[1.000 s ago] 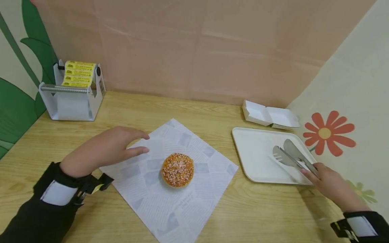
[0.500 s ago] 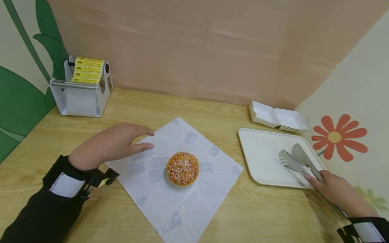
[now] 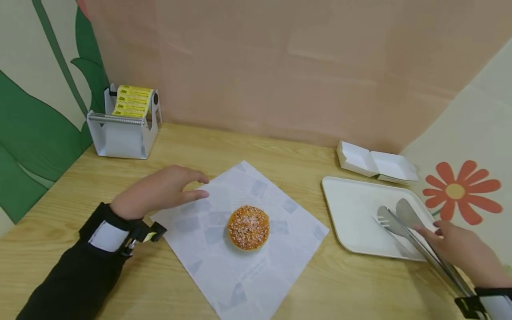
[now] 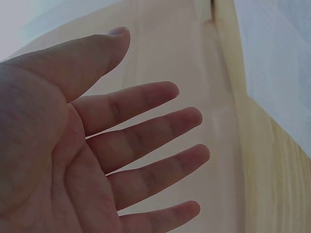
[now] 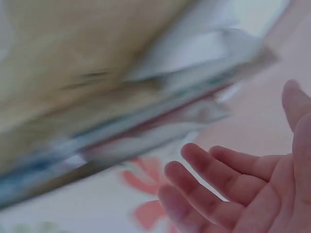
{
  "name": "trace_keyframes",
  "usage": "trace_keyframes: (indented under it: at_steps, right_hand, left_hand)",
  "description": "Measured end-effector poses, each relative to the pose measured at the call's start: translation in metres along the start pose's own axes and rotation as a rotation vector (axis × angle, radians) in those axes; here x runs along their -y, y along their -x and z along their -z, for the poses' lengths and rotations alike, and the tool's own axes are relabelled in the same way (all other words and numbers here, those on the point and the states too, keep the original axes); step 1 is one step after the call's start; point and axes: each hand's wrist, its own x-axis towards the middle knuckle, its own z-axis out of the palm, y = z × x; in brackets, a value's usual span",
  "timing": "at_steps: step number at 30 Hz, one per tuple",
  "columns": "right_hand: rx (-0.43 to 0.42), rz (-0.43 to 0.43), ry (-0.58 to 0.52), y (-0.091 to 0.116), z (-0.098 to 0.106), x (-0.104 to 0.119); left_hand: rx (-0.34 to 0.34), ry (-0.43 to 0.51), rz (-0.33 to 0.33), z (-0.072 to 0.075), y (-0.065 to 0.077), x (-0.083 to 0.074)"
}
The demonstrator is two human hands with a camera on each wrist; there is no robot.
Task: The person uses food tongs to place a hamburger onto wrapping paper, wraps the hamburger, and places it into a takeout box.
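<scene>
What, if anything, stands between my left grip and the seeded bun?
Nothing visible stands between your left grip and the seeded bun. Only the printed wrapping paper lies there, spread flat beneath the bun, so the way across looks open.

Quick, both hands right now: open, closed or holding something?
Left hand: open, holding nothing, near the square white-and-grey printed paper sheet.
Right hand: open, holding nothing, at the long silver metal tongs; contact unclear.

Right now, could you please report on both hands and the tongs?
Left hand empty, by paper. Right hand empty, over tongs. Tongs lying across near rim of tray. Right hand partly hiding them.
</scene>
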Motion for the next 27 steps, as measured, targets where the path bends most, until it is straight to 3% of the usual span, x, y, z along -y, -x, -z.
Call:
trace_keyframes:
  at_steps: [4, 8, 13, 16, 21, 27]
  right_hand:
    - [-0.135, 0.155, -0.042, -0.013, 0.031, 0.044]
    - [-0.165, 0.29, -0.1, -0.032, 0.056, 0.104]
    - [-0.171, 0.48, -0.167, -0.058, 0.063, 0.183]
    - [-0.089, 0.514, -0.202, -0.075, 0.06, 0.227]
    - [0.093, 0.487, -0.297, -0.11, 0.04, 0.287]
    - [0.212, 0.453, -0.414, -0.135, 0.005, 0.341]
  left_hand:
    - [0.004, 0.02, 0.023, -0.004, -0.011, 0.013]
    - [0.052, -0.039, 0.036, 0.0, -0.037, 0.024]
    - [0.127, -0.13, 0.072, 0.006, -0.07, 0.033]
    - [0.134, -0.142, 0.085, 0.007, -0.09, 0.039]
    - [0.116, -0.114, 0.098, 0.002, -0.122, 0.048]
    - [0.133, -0.119, 0.158, -0.026, -0.151, 0.051]
